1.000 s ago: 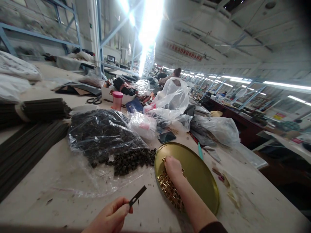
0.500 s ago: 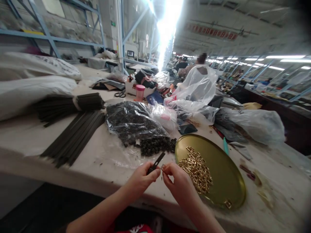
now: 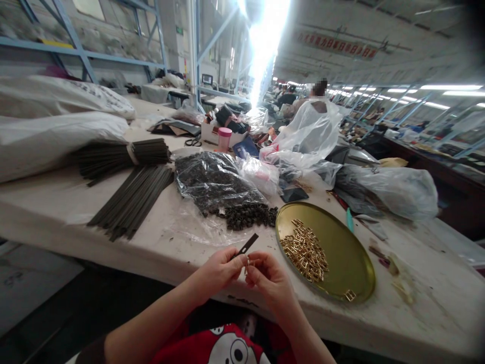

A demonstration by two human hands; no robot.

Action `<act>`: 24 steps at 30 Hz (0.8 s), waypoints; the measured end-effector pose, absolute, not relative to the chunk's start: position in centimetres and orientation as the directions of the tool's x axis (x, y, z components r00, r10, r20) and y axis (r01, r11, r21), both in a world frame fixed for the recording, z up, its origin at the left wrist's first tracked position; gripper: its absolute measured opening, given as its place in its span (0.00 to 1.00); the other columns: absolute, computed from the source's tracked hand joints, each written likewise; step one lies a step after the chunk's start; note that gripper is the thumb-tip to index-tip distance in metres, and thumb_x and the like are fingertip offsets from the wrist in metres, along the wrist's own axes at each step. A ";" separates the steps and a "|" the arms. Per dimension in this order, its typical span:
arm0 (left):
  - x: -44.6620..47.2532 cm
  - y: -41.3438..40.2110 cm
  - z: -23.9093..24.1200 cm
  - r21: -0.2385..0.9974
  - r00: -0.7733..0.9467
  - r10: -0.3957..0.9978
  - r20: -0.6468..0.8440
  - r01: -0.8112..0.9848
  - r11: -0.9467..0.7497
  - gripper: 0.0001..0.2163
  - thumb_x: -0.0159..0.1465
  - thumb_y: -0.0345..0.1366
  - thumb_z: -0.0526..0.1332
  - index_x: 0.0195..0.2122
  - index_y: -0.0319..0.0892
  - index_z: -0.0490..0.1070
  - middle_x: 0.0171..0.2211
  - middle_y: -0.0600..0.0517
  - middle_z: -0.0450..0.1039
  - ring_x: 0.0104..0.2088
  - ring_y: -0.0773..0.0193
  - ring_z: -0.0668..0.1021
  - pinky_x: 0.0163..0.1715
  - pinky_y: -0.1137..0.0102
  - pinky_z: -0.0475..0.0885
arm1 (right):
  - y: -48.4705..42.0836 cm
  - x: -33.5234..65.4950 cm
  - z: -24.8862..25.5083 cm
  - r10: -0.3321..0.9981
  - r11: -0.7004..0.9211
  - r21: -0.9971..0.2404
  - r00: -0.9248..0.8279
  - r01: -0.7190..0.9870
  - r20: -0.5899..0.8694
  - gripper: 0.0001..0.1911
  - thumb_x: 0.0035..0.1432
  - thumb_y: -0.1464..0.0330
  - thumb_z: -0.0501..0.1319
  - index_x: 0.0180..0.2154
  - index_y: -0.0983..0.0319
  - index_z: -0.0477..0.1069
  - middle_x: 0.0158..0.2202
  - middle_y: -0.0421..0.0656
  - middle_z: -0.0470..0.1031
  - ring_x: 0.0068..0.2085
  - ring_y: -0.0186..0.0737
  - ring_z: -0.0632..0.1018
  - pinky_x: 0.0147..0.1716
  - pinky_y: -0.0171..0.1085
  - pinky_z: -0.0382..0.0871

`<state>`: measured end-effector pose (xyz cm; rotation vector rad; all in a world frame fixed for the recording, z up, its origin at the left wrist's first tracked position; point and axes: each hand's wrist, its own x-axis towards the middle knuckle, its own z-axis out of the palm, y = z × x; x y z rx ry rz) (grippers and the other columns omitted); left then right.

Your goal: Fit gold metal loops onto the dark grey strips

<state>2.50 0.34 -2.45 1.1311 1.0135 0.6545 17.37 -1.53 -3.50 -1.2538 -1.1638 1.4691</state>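
My left hand (image 3: pixel 224 267) is closed on a flat dark strap (image 3: pixel 250 242) with a small slot, its end pointing up and to the right. Close beside it, my right hand (image 3: pixel 268 275) pinches a small gold buckle (image 3: pixel 247 267) against the strap; fingers partly hide where they meet. To the right is a round gold-coloured tray (image 3: pixel 343 240) with a heap of gold buckles (image 3: pixel 306 253) on its left side. One or two separate buckles (image 3: pixel 349 295) lie near its front rim.
Behind my hands, a clear plastic bag (image 3: pixel 215 177) spills small black loops (image 3: pixel 246 216). Dark strips (image 3: pixel 134 199) lie at left, with a tied bundle (image 3: pixel 147 150) behind. A pink-lidded jar (image 3: pixel 224 137), scissors (image 3: pixel 193 142) and a turquoise tool (image 3: pixel 349 220) are farther back. A person (image 3: pixel 314 108) sits beyond.
The view has shifted, showing more of my red clothing. My hands have drawn closer together, and the right fingers have curled in around the buckle at the strap.
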 end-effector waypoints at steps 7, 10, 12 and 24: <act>1.3 -0.5 -2.3 0.947 0.387 0.864 -0.322 0.128 0.295 0.16 0.57 0.49 0.54 0.31 0.39 0.65 0.18 0.60 0.57 0.19 0.71 0.59 0.19 0.75 0.53 | -1.9 17.3 -3.7 0.972 -0.232 -0.944 -0.008 -0.237 -0.237 0.15 0.48 0.62 0.64 0.39 0.60 0.67 0.26 0.36 0.67 0.25 0.30 0.70 0.27 0.32 0.65; 1.7 -0.7 -2.2 0.934 0.386 0.852 -0.353 0.087 0.347 0.16 0.56 0.49 0.54 0.29 0.39 0.64 0.17 0.60 0.56 0.18 0.72 0.58 0.18 0.75 0.51 | -2.0 17.1 -4.0 0.970 -0.228 -0.945 0.026 -0.236 -0.241 0.16 0.49 0.61 0.63 0.39 0.60 0.67 0.27 0.37 0.68 0.26 0.31 0.71 0.28 0.33 0.66; 2.1 -0.7 -2.1 0.926 0.405 0.839 -0.362 0.053 0.374 0.16 0.56 0.50 0.53 0.29 0.39 0.64 0.16 0.60 0.55 0.17 0.72 0.56 0.17 0.75 0.49 | -2.0 16.9 -4.1 0.977 -0.196 -0.963 0.051 -0.186 -0.208 0.15 0.50 0.61 0.62 0.39 0.60 0.66 0.27 0.37 0.68 0.26 0.32 0.71 0.29 0.34 0.67; 3.3 0.8 -2.5 0.988 0.323 0.938 -0.125 0.122 0.090 0.09 0.58 0.40 0.55 0.31 0.38 0.67 0.22 0.57 0.63 0.24 0.69 0.65 0.24 0.75 0.59 | -2.1 17.6 -5.3 0.990 0.140 -0.900 -0.027 0.413 0.141 0.14 0.57 0.67 0.54 0.47 0.57 0.65 0.42 0.45 0.74 0.42 0.42 0.75 0.42 0.41 0.67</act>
